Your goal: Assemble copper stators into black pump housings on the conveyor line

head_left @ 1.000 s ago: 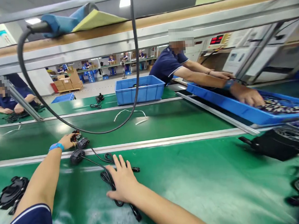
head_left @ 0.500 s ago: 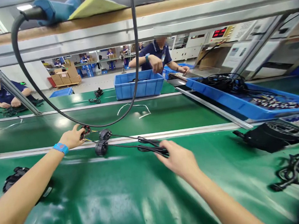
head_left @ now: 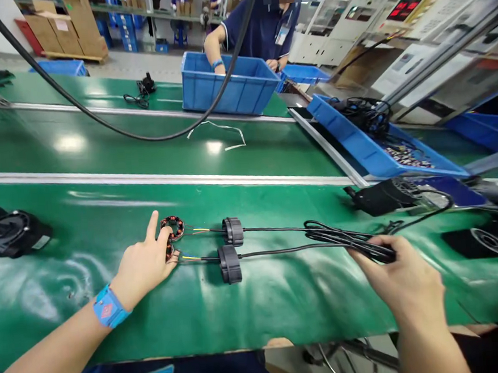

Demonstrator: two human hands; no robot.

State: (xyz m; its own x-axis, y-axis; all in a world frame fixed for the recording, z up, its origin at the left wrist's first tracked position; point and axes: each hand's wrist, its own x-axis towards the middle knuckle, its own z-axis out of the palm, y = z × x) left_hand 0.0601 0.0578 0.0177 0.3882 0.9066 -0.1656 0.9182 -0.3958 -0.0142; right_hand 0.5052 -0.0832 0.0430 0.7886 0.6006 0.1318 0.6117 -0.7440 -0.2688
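My left hand, a blue band at its wrist, has its fingers on two copper-wound ring stators, pinching them with the index finger sticking out. Thin coloured wires run from the stators to two black ribbed round caps resting on the green mat. From the caps, black cables stretch right into a coiled bundle. My right hand is closed round the end of that bundle. The lower stator is partly covered by my left fingers.
Black motor housings sit at the left. More black parts lie at the right. Beyond the metal rail, a blue tray holds cables and small parts. A co-worker reaches into a blue bin. A thick black cable hangs across.
My view has tilted down. Both hands have come nearer the bench's front edge, bringing stators, caps and cables from the rail onto the near mat. The co-worker's hand has gone into the bin.
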